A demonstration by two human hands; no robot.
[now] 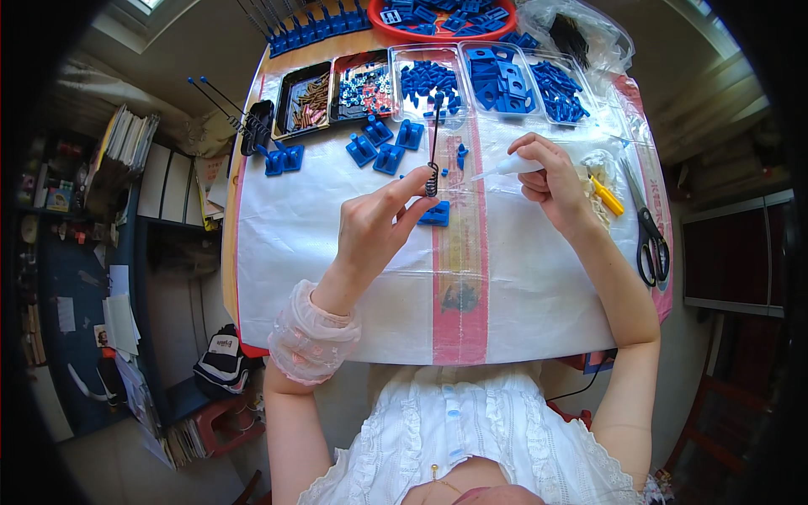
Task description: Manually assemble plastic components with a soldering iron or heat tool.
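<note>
My left hand (369, 220) pinches a black coil spring (432, 180) between thumb and fingers. A thin rod with a blue tip (438, 99) rises upright from the coil. Just below those fingertips, a blue plastic base (434, 214) lies on the white sheet (353, 324). In my right hand (555, 185) is a small white squeeze bottle (505, 166), its thin nozzle pointing left toward the spring but apart from it. A small blue piece (461, 156) lies between the hands. Several blue clip-like parts (387, 158) sit beyond my left hand.
Black trays of brown screws (311, 101) and small nuts (362, 88) stand at the back, beside clear trays of blue parts (501, 80). Behind them is a red basin (377, 27). Scissors (650, 244), a yellow-handled tool (606, 196) and crumpled white cloth (596, 164) lie right.
</note>
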